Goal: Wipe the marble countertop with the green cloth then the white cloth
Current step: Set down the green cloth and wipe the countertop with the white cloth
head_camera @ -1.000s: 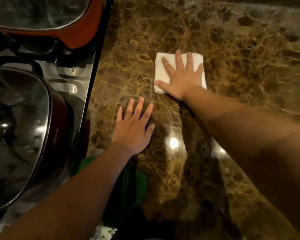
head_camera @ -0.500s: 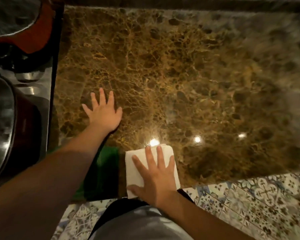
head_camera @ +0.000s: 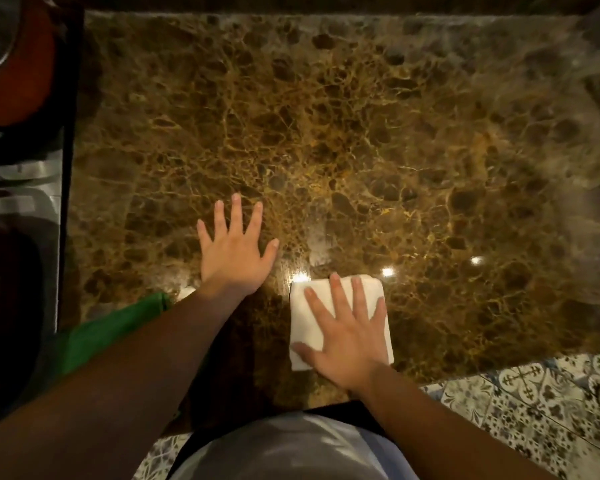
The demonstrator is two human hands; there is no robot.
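The brown veined marble countertop fills most of the view. A folded white cloth lies near its front edge, and my right hand presses flat on it with fingers spread. To the left, my left hand rests flat on the bare marble, fingers apart, holding nothing. The green cloth lies crumpled at the counter's front left corner, partly hidden under my left forearm.
A stove top with a dark pot and a red-brown pan borders the counter on the left. Patterned floor tiles show below the front edge. A wall runs along the back.
My right hand has dragged the white cloth from the far side back to the front edge, then a little to the right. My left hand stays flat on the marble.
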